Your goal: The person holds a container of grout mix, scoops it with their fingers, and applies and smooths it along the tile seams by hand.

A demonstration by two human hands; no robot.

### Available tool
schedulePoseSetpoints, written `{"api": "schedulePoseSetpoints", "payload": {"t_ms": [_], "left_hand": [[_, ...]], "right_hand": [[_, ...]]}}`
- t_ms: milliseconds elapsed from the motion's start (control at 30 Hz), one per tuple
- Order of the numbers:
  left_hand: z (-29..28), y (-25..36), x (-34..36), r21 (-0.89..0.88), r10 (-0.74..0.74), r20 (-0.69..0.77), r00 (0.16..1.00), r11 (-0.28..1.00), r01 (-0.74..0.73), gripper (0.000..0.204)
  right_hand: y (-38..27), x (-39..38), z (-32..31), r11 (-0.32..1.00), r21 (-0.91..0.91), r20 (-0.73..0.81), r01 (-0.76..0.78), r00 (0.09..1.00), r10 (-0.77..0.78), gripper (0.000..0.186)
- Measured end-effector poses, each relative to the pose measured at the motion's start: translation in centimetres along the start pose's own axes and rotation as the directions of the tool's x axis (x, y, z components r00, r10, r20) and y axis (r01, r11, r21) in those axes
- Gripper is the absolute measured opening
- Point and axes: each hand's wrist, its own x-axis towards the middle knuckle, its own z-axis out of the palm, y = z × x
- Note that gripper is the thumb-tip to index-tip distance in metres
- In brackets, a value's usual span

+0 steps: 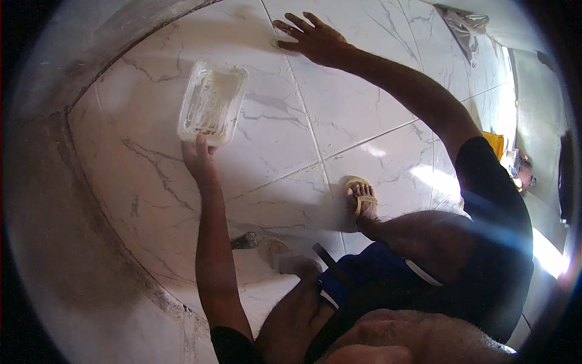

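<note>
My left hand grips the near rim of a white rectangular plastic tub, thumb over the edge and fingers underneath. White paste is smeared over the tub's inside. Farther off to the right, my right hand is stretched out with its fingers spread. It is over the tiled floor, by a joint between two tiles, and one fingertip seems to touch that joint. Nothing shows in this hand. White residue runs along the joint.
A rough grey wall borders the floor on the left. A dark object lies by my left foot; my sandalled right foot is on the tiles. Clear plastic sheeting lies at far right, a yellow item nearer.
</note>
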Motion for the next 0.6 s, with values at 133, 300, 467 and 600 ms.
{"api": "schedulePoseSetpoints", "payload": {"t_ms": [133,300,467,600], "left_hand": [[0.1,-0.2,0.0,0.029,-0.013,-0.015,1.0,0.999,0.013,0.05],[-0.1,0.0,-0.3,0.026,0.003,-0.014,1.0,1.0,-0.002,0.052],[-0.1,-0.3,0.1,0.091,-0.017,-0.031,0.999,0.996,0.02,0.052],[-0.2,-0.6,0.0,0.045,0.002,-0.045,0.999,0.999,0.0,0.052]], "right_hand": [[1.2,0.9,0.9,0.998,-0.002,-0.026,-0.067,0.997,0.067,0.06],[1.7,1.5,2.1,0.966,0.219,0.012,-0.139,0.99,0.14,0.072],[2.9,1.5,4.0,0.895,0.358,0.084,-0.266,0.964,0.253,0.081],[2.6,0.9,3.8,0.933,0.323,-0.015,-0.161,0.984,0.175,0.076]]}}
